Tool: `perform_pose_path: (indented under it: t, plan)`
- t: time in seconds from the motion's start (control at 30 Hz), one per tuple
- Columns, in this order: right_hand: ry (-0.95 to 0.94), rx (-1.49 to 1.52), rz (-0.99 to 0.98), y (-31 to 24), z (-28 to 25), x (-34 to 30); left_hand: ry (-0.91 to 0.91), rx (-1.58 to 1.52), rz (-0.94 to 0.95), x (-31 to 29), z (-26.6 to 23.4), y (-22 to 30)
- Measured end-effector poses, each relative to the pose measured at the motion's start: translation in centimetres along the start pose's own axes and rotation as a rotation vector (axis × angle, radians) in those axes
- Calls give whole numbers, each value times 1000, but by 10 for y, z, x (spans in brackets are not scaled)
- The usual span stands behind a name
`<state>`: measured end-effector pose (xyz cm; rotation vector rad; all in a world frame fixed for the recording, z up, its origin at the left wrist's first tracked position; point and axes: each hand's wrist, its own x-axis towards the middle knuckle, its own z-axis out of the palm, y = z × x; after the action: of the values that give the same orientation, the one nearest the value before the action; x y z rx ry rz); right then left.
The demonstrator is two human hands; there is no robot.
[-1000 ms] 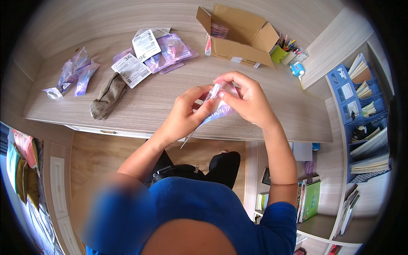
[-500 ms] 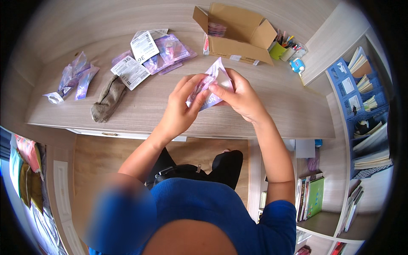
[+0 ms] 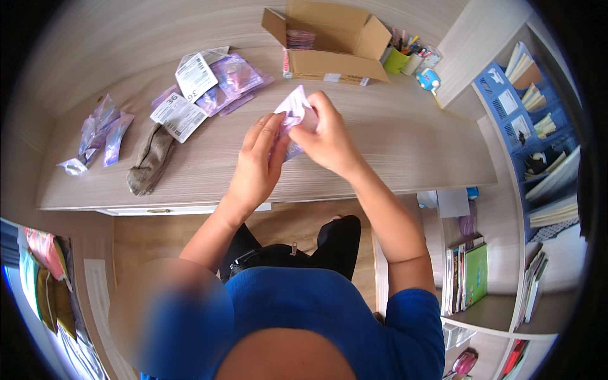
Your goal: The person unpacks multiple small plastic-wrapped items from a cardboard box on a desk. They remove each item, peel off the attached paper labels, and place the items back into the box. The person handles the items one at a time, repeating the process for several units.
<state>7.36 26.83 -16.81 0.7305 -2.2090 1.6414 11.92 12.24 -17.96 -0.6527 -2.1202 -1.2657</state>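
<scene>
Above the desk I hold a shiny purple plastic packet (image 3: pixel 295 105) with both hands. My left hand (image 3: pixel 254 161) is closed on its left side, fingers lying over the front. On the upper right side my right hand (image 3: pixel 328 136) pinches the packet between thumb and bent fingers. The packet is creased, and what it contains is hidden. To the left on the desk lie a grey-brown, sock-like cloth piece (image 3: pixel 151 161), a pile of flat purple packets (image 3: pixel 237 76) and white label sheets (image 3: pixel 179 117). Farther left are crumpled purple wrappers (image 3: pixel 100 130).
An open cardboard box (image 3: pixel 335 65) with purple packets inside stands at the back. Right of it are a green pen holder (image 3: pixel 396 61) and a small blue toy-like object (image 3: pixel 428 79). Blue file racks (image 3: pixel 506 104) line the right shelf. The desk's front edge runs below my hands.
The view has shifted slightly. My right hand has turned and now grips higher on the packet, its fingers more bent. Both hands still hold the packet.
</scene>
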Motion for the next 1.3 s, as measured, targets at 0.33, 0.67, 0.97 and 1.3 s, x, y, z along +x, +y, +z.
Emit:
perform_pose_path:
  t: [0.33,0.67,0.97,1.3]
  plan:
    - [-100,59,51,-12,-11,-7,20,9,35,0,3,0]
    - [-9,-76,50,-20,-11,-19,-52,-52,-33,2,2,3]
    - [93,-45,23,-10,3,-27,-107,70,37,-9,6,0]
    - [-29,110,158,-2,-12,-25,-106,-51,-86,-2,-1,6]
